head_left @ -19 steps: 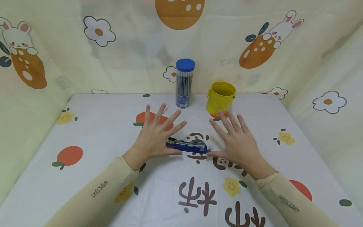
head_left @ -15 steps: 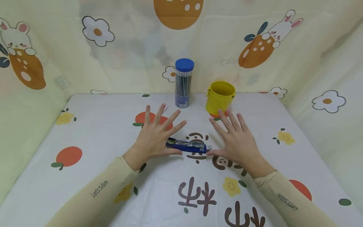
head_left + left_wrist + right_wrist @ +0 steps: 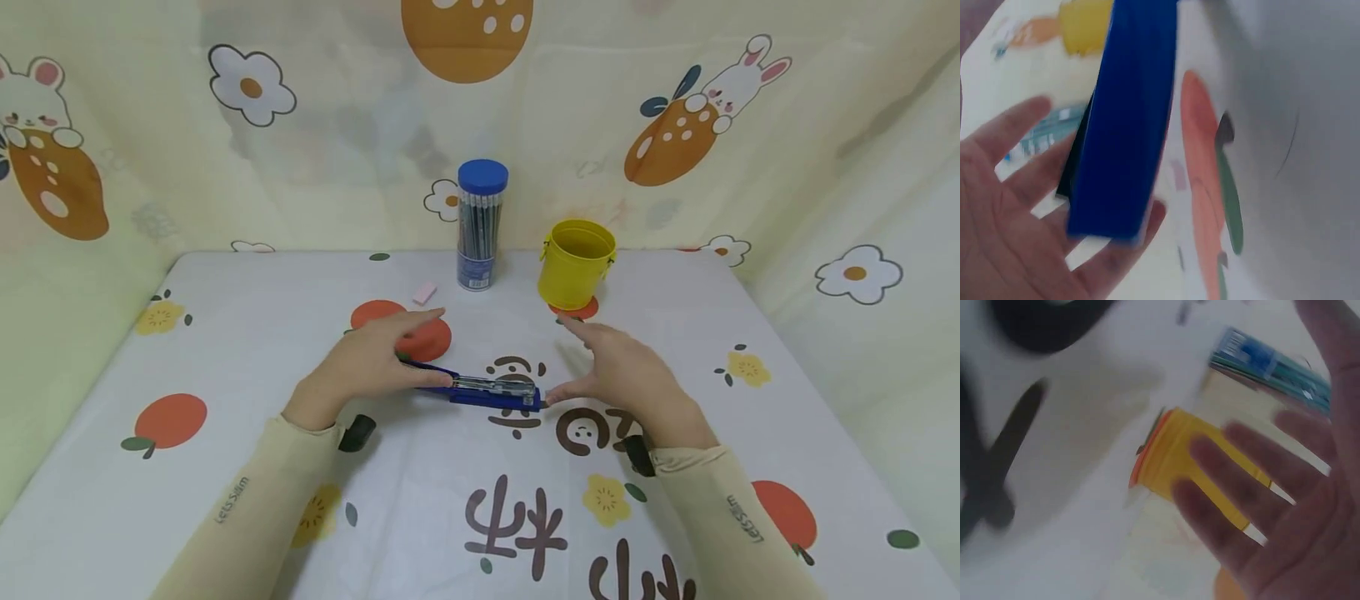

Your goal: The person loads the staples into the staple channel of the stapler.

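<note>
A blue stapler [image 3: 497, 397] with its metal staple rail showing lies near the middle of the table. Beside its left end is my left hand [image 3: 363, 358], thumb along the near side and fingers reaching past the far side. In the left wrist view, the blue stapler [image 3: 1124, 125] crosses in front of the palm, and the fingers [image 3: 1025, 181] stay extended, not curled round it. My right hand [image 3: 633, 375] is turned on edge at the stapler's right end, thumb tip close to it; contact is unclear. Its fingers [image 3: 1260, 481] are spread in the right wrist view.
Behind the hands stand a clear tub of pencils [image 3: 480, 229] with a blue lid and a yellow bucket [image 3: 576, 265]. A pink eraser [image 3: 424, 293] lies left of the tub. Patterned cloth [image 3: 337, 150] hangs along the table's back edge.
Both hands have turned from palms down with spread fingers to on edge, palms facing inward. The left hand has shifted left, uncovering the eraser and more of the stapler.
</note>
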Demonstrator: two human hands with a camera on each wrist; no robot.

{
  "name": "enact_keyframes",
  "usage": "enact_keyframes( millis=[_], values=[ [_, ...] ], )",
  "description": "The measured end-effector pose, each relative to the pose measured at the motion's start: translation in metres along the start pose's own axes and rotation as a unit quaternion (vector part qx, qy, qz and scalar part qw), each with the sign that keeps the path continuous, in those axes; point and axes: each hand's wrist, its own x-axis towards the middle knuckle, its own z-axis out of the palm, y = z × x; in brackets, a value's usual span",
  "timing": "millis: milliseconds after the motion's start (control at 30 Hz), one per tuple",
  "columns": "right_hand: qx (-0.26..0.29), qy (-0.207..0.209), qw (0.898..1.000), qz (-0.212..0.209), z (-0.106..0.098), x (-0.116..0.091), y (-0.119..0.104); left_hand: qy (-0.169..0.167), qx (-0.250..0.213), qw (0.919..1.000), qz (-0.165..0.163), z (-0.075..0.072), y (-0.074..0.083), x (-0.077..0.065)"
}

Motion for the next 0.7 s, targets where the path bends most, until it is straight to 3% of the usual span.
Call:
enact_keyframes(
  millis=[167, 300, 400, 600, 700],
  values=[
    [0.126, -0.059, 0.990, 0.022, 0.005, 0.014, 0.001, 0.000, -0.124, 0.9922, -0.012, -0.002, -0.027, -0.003],
    [0.184, -0.073, 0.980, 0.022, 0.012, 0.018, 0.002, -0.021, -0.208, 0.9780, 0.001, 0.005, -0.048, -0.004],
    [0.211, -0.081, 0.974, 0.019, 0.018, 0.019, 0.004, -0.034, -0.265, 0.9633, 0.027, 0.011, -0.061, -0.005],
    [0.241, -0.085, 0.966, 0.029, 0.031, 0.017, 0.014, -0.047, -0.358, 0.9262, 0.110, 0.018, -0.077, -0.003],
    [0.245, -0.084, 0.965, 0.038, 0.034, 0.019, 0.017, -0.046, -0.361, 0.9233, 0.123, 0.019, -0.081, -0.003]
  ],
)
